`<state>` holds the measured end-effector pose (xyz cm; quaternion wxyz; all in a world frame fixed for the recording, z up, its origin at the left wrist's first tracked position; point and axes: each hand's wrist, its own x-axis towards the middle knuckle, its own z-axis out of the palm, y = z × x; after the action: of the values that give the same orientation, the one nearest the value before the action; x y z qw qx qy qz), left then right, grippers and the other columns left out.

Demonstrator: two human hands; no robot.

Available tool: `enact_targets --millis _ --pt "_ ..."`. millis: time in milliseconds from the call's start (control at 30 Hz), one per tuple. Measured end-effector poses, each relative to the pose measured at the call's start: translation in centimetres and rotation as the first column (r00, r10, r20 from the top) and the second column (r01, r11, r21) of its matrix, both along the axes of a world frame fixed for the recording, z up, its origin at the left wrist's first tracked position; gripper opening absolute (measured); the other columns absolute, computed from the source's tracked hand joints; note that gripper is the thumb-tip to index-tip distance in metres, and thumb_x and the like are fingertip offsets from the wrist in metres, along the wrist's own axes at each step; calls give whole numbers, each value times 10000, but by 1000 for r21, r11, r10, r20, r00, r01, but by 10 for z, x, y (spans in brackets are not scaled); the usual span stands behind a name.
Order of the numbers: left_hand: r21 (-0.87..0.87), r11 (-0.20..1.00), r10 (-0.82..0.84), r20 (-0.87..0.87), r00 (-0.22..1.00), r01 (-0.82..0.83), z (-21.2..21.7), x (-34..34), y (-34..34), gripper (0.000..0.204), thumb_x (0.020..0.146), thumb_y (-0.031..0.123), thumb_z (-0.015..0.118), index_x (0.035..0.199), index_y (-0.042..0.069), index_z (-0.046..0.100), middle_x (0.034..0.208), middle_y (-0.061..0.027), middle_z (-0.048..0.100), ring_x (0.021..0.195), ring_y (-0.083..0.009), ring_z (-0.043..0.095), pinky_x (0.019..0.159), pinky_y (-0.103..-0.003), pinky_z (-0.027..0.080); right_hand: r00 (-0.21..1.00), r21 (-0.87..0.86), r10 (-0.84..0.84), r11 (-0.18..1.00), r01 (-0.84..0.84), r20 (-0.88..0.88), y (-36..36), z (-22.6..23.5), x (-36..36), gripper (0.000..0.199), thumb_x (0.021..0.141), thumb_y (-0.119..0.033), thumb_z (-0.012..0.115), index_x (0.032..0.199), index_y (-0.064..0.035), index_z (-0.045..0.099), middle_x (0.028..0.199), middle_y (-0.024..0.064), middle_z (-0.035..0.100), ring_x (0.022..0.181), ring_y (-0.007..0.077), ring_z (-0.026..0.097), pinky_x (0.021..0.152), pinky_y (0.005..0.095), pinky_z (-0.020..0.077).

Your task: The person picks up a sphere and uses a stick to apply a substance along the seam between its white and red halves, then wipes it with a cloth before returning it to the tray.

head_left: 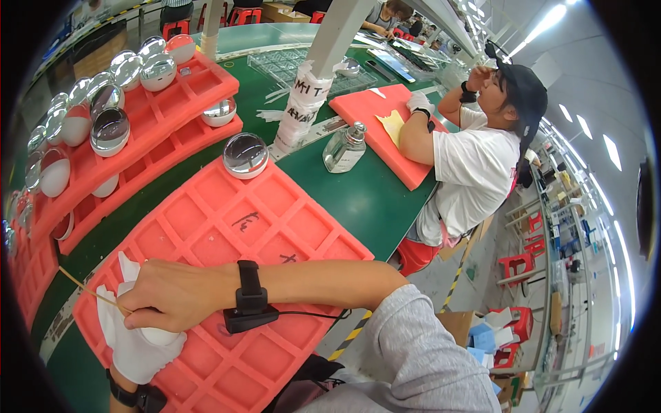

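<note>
Nearest, the left hand (pixel 138 344), in a white glove, lies on the near left corner of the red compartment tray (pixel 227 227), its fingers curled around a small pale rounded piece (pixel 160 336) that is mostly hidden between the two hands; its exact shape cannot be told. The right hand (pixel 172 296), bare and with a black wrist strap and cable, crosses over that tray and rests on top of the gloved hand, its fingers pinched on a thin wooden stick (pixel 86 288) that points out past the tray's left edge.

The tray is a soft-looking coral-red grid of square pockets, most of them bare, with dark pen marks on two cells. In a pocket at its far edge sits one mirror-finish dome cap (pixel 245 154), round and chrome-bright.

Left of the tray, two more red trays (pixel 172 110) stand stacked and tilted, holding rows of the same shiny domes (pixel 110 129), some showing white undersides.

Beyond the tray's far edge stands a white post wrapped in tape (pixel 303 103), and right of it a small clear glass bottle (pixel 344 148) on the green bench top (pixel 365 199). Farther right, a co-worker in a white shirt and dark cap (pixel 475 158) leans an arm on a red pad (pixel 379 131).
</note>
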<state>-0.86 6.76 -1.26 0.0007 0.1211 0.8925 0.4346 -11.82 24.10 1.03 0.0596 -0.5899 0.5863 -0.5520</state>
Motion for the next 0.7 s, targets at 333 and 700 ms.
enact_targets --millis 333,700 --pt "85 994 64 67 996 -70 12 -3 10 636 685 130 826 1234 21 524 1171 -141 561 1064 -303 588 942 -420 466 991 69 -4 998 -5 137 1 4 -4 221 929 -183 647 782 -29 585 641 158 558 542 351 527 508 409 379" --pt "306 947 -104 -6 995 101 37 -26 17 288 758 79 720 1009 10 597 858 -140 595 864 -315 626 759 -397 499 967 238 -33 971 -29 254 8 8 -2 82 926 -105 687 913 -25 679 675 83 620 541 213 600 508 301 443"
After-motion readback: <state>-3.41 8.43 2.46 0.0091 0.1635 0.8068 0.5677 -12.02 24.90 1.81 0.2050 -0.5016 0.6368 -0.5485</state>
